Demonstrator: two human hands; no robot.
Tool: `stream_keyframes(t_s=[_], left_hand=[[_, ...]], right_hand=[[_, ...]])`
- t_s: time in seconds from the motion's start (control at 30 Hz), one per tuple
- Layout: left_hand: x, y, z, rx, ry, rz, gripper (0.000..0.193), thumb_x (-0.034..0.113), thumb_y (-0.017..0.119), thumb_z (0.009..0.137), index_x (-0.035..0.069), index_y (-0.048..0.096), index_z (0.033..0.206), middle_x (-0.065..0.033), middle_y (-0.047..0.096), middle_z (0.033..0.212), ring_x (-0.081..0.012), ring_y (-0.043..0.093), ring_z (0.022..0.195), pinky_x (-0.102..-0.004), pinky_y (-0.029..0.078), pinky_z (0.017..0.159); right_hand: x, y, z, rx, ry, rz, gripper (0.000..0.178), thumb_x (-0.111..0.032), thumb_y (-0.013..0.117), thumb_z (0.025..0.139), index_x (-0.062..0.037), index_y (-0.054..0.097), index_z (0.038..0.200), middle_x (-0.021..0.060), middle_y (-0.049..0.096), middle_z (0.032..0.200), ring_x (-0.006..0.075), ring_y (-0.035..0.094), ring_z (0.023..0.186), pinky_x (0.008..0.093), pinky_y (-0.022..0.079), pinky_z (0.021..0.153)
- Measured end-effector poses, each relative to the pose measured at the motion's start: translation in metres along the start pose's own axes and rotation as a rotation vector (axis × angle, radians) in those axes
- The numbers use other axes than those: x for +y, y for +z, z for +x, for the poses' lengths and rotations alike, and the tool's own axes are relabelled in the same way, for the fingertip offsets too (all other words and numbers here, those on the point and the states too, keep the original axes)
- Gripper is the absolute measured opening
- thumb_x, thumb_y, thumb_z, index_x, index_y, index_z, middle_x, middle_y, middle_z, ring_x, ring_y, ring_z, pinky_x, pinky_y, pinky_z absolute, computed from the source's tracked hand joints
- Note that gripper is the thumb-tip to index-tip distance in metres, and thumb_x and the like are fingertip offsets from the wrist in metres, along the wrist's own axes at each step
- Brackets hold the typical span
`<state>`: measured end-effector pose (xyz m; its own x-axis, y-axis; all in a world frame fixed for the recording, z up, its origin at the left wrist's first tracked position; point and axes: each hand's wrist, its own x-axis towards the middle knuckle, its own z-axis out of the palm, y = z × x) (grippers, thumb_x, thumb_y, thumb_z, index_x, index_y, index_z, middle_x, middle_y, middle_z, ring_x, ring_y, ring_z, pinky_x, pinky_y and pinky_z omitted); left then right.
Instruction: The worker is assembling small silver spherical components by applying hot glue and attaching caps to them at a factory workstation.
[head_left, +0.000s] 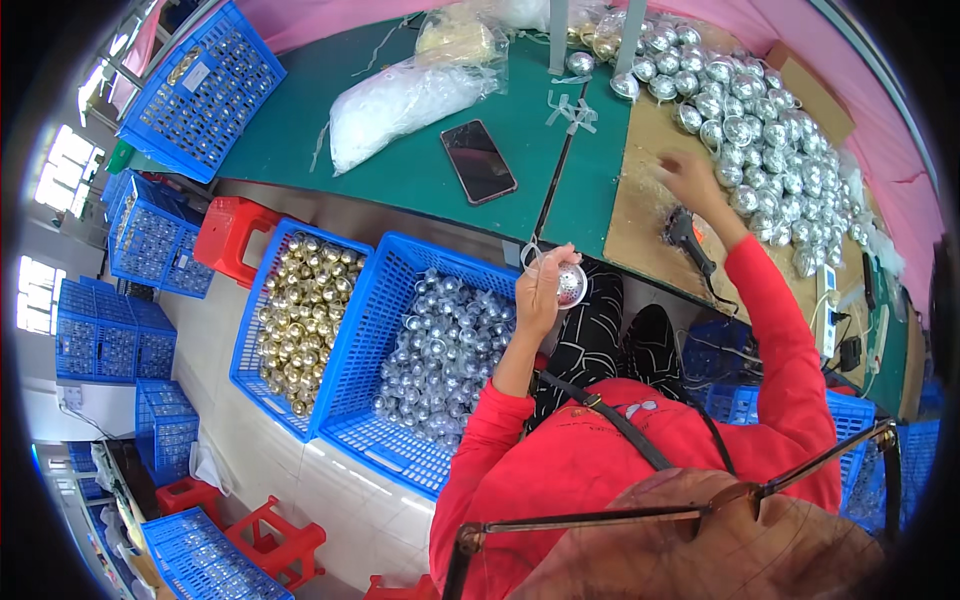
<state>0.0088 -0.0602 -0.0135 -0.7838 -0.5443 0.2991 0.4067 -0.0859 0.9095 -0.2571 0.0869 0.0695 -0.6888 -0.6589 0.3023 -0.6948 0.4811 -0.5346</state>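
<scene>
My left hand grips a silver ball ornament just off the table's front edge. A pale ribbon loop stands up by its fingertips. Over the brown board, my right hand has its fingers curled together; anything between them is too small to make out. A black glue gun lies on the board just below that hand, apart from it. To the right of the hand spreads a large heap of silver ball ornaments.
A blue crate of silver balls and another blue crate of gold balls stand left of my legs. On the green table lie a phone and a white plastic bag. A power strip sits at the right.
</scene>
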Motion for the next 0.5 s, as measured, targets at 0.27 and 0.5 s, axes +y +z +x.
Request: stream_keyframes(t_s=[0.27,0.5], left_hand=[[0.006,-0.023,-0.005,0.051,-0.011,0.023,0.040,0.027,0.036,0.099,-0.005,0.058,0.110,-0.0107,0.063,0.099,-0.0160,0.058,0.092,-0.0272,0.045,0.083],[0.004,-0.041,-0.006,0.108,-0.017,0.027,0.039,0.026,0.035,0.099,-0.004,0.058,0.109,-0.0104,0.064,0.099,-0.0164,0.059,0.093,-0.0283,0.045,0.085]], right_hand=[[0.019,0.109,0.105,0.014,0.288,-0.149,0.036,-0.027,0.069,0.072,-0.0016,0.063,0.097,0.0182,0.065,0.088,0.0330,0.063,0.083,0.0399,0.048,0.073],[0.004,0.114,0.107,-0.074,0.242,-0.019,0.023,-0.021,0.068,0.071,-0.0028,0.066,0.084,0.0155,0.066,0.079,0.0295,0.064,0.074,0.0374,0.049,0.068]])
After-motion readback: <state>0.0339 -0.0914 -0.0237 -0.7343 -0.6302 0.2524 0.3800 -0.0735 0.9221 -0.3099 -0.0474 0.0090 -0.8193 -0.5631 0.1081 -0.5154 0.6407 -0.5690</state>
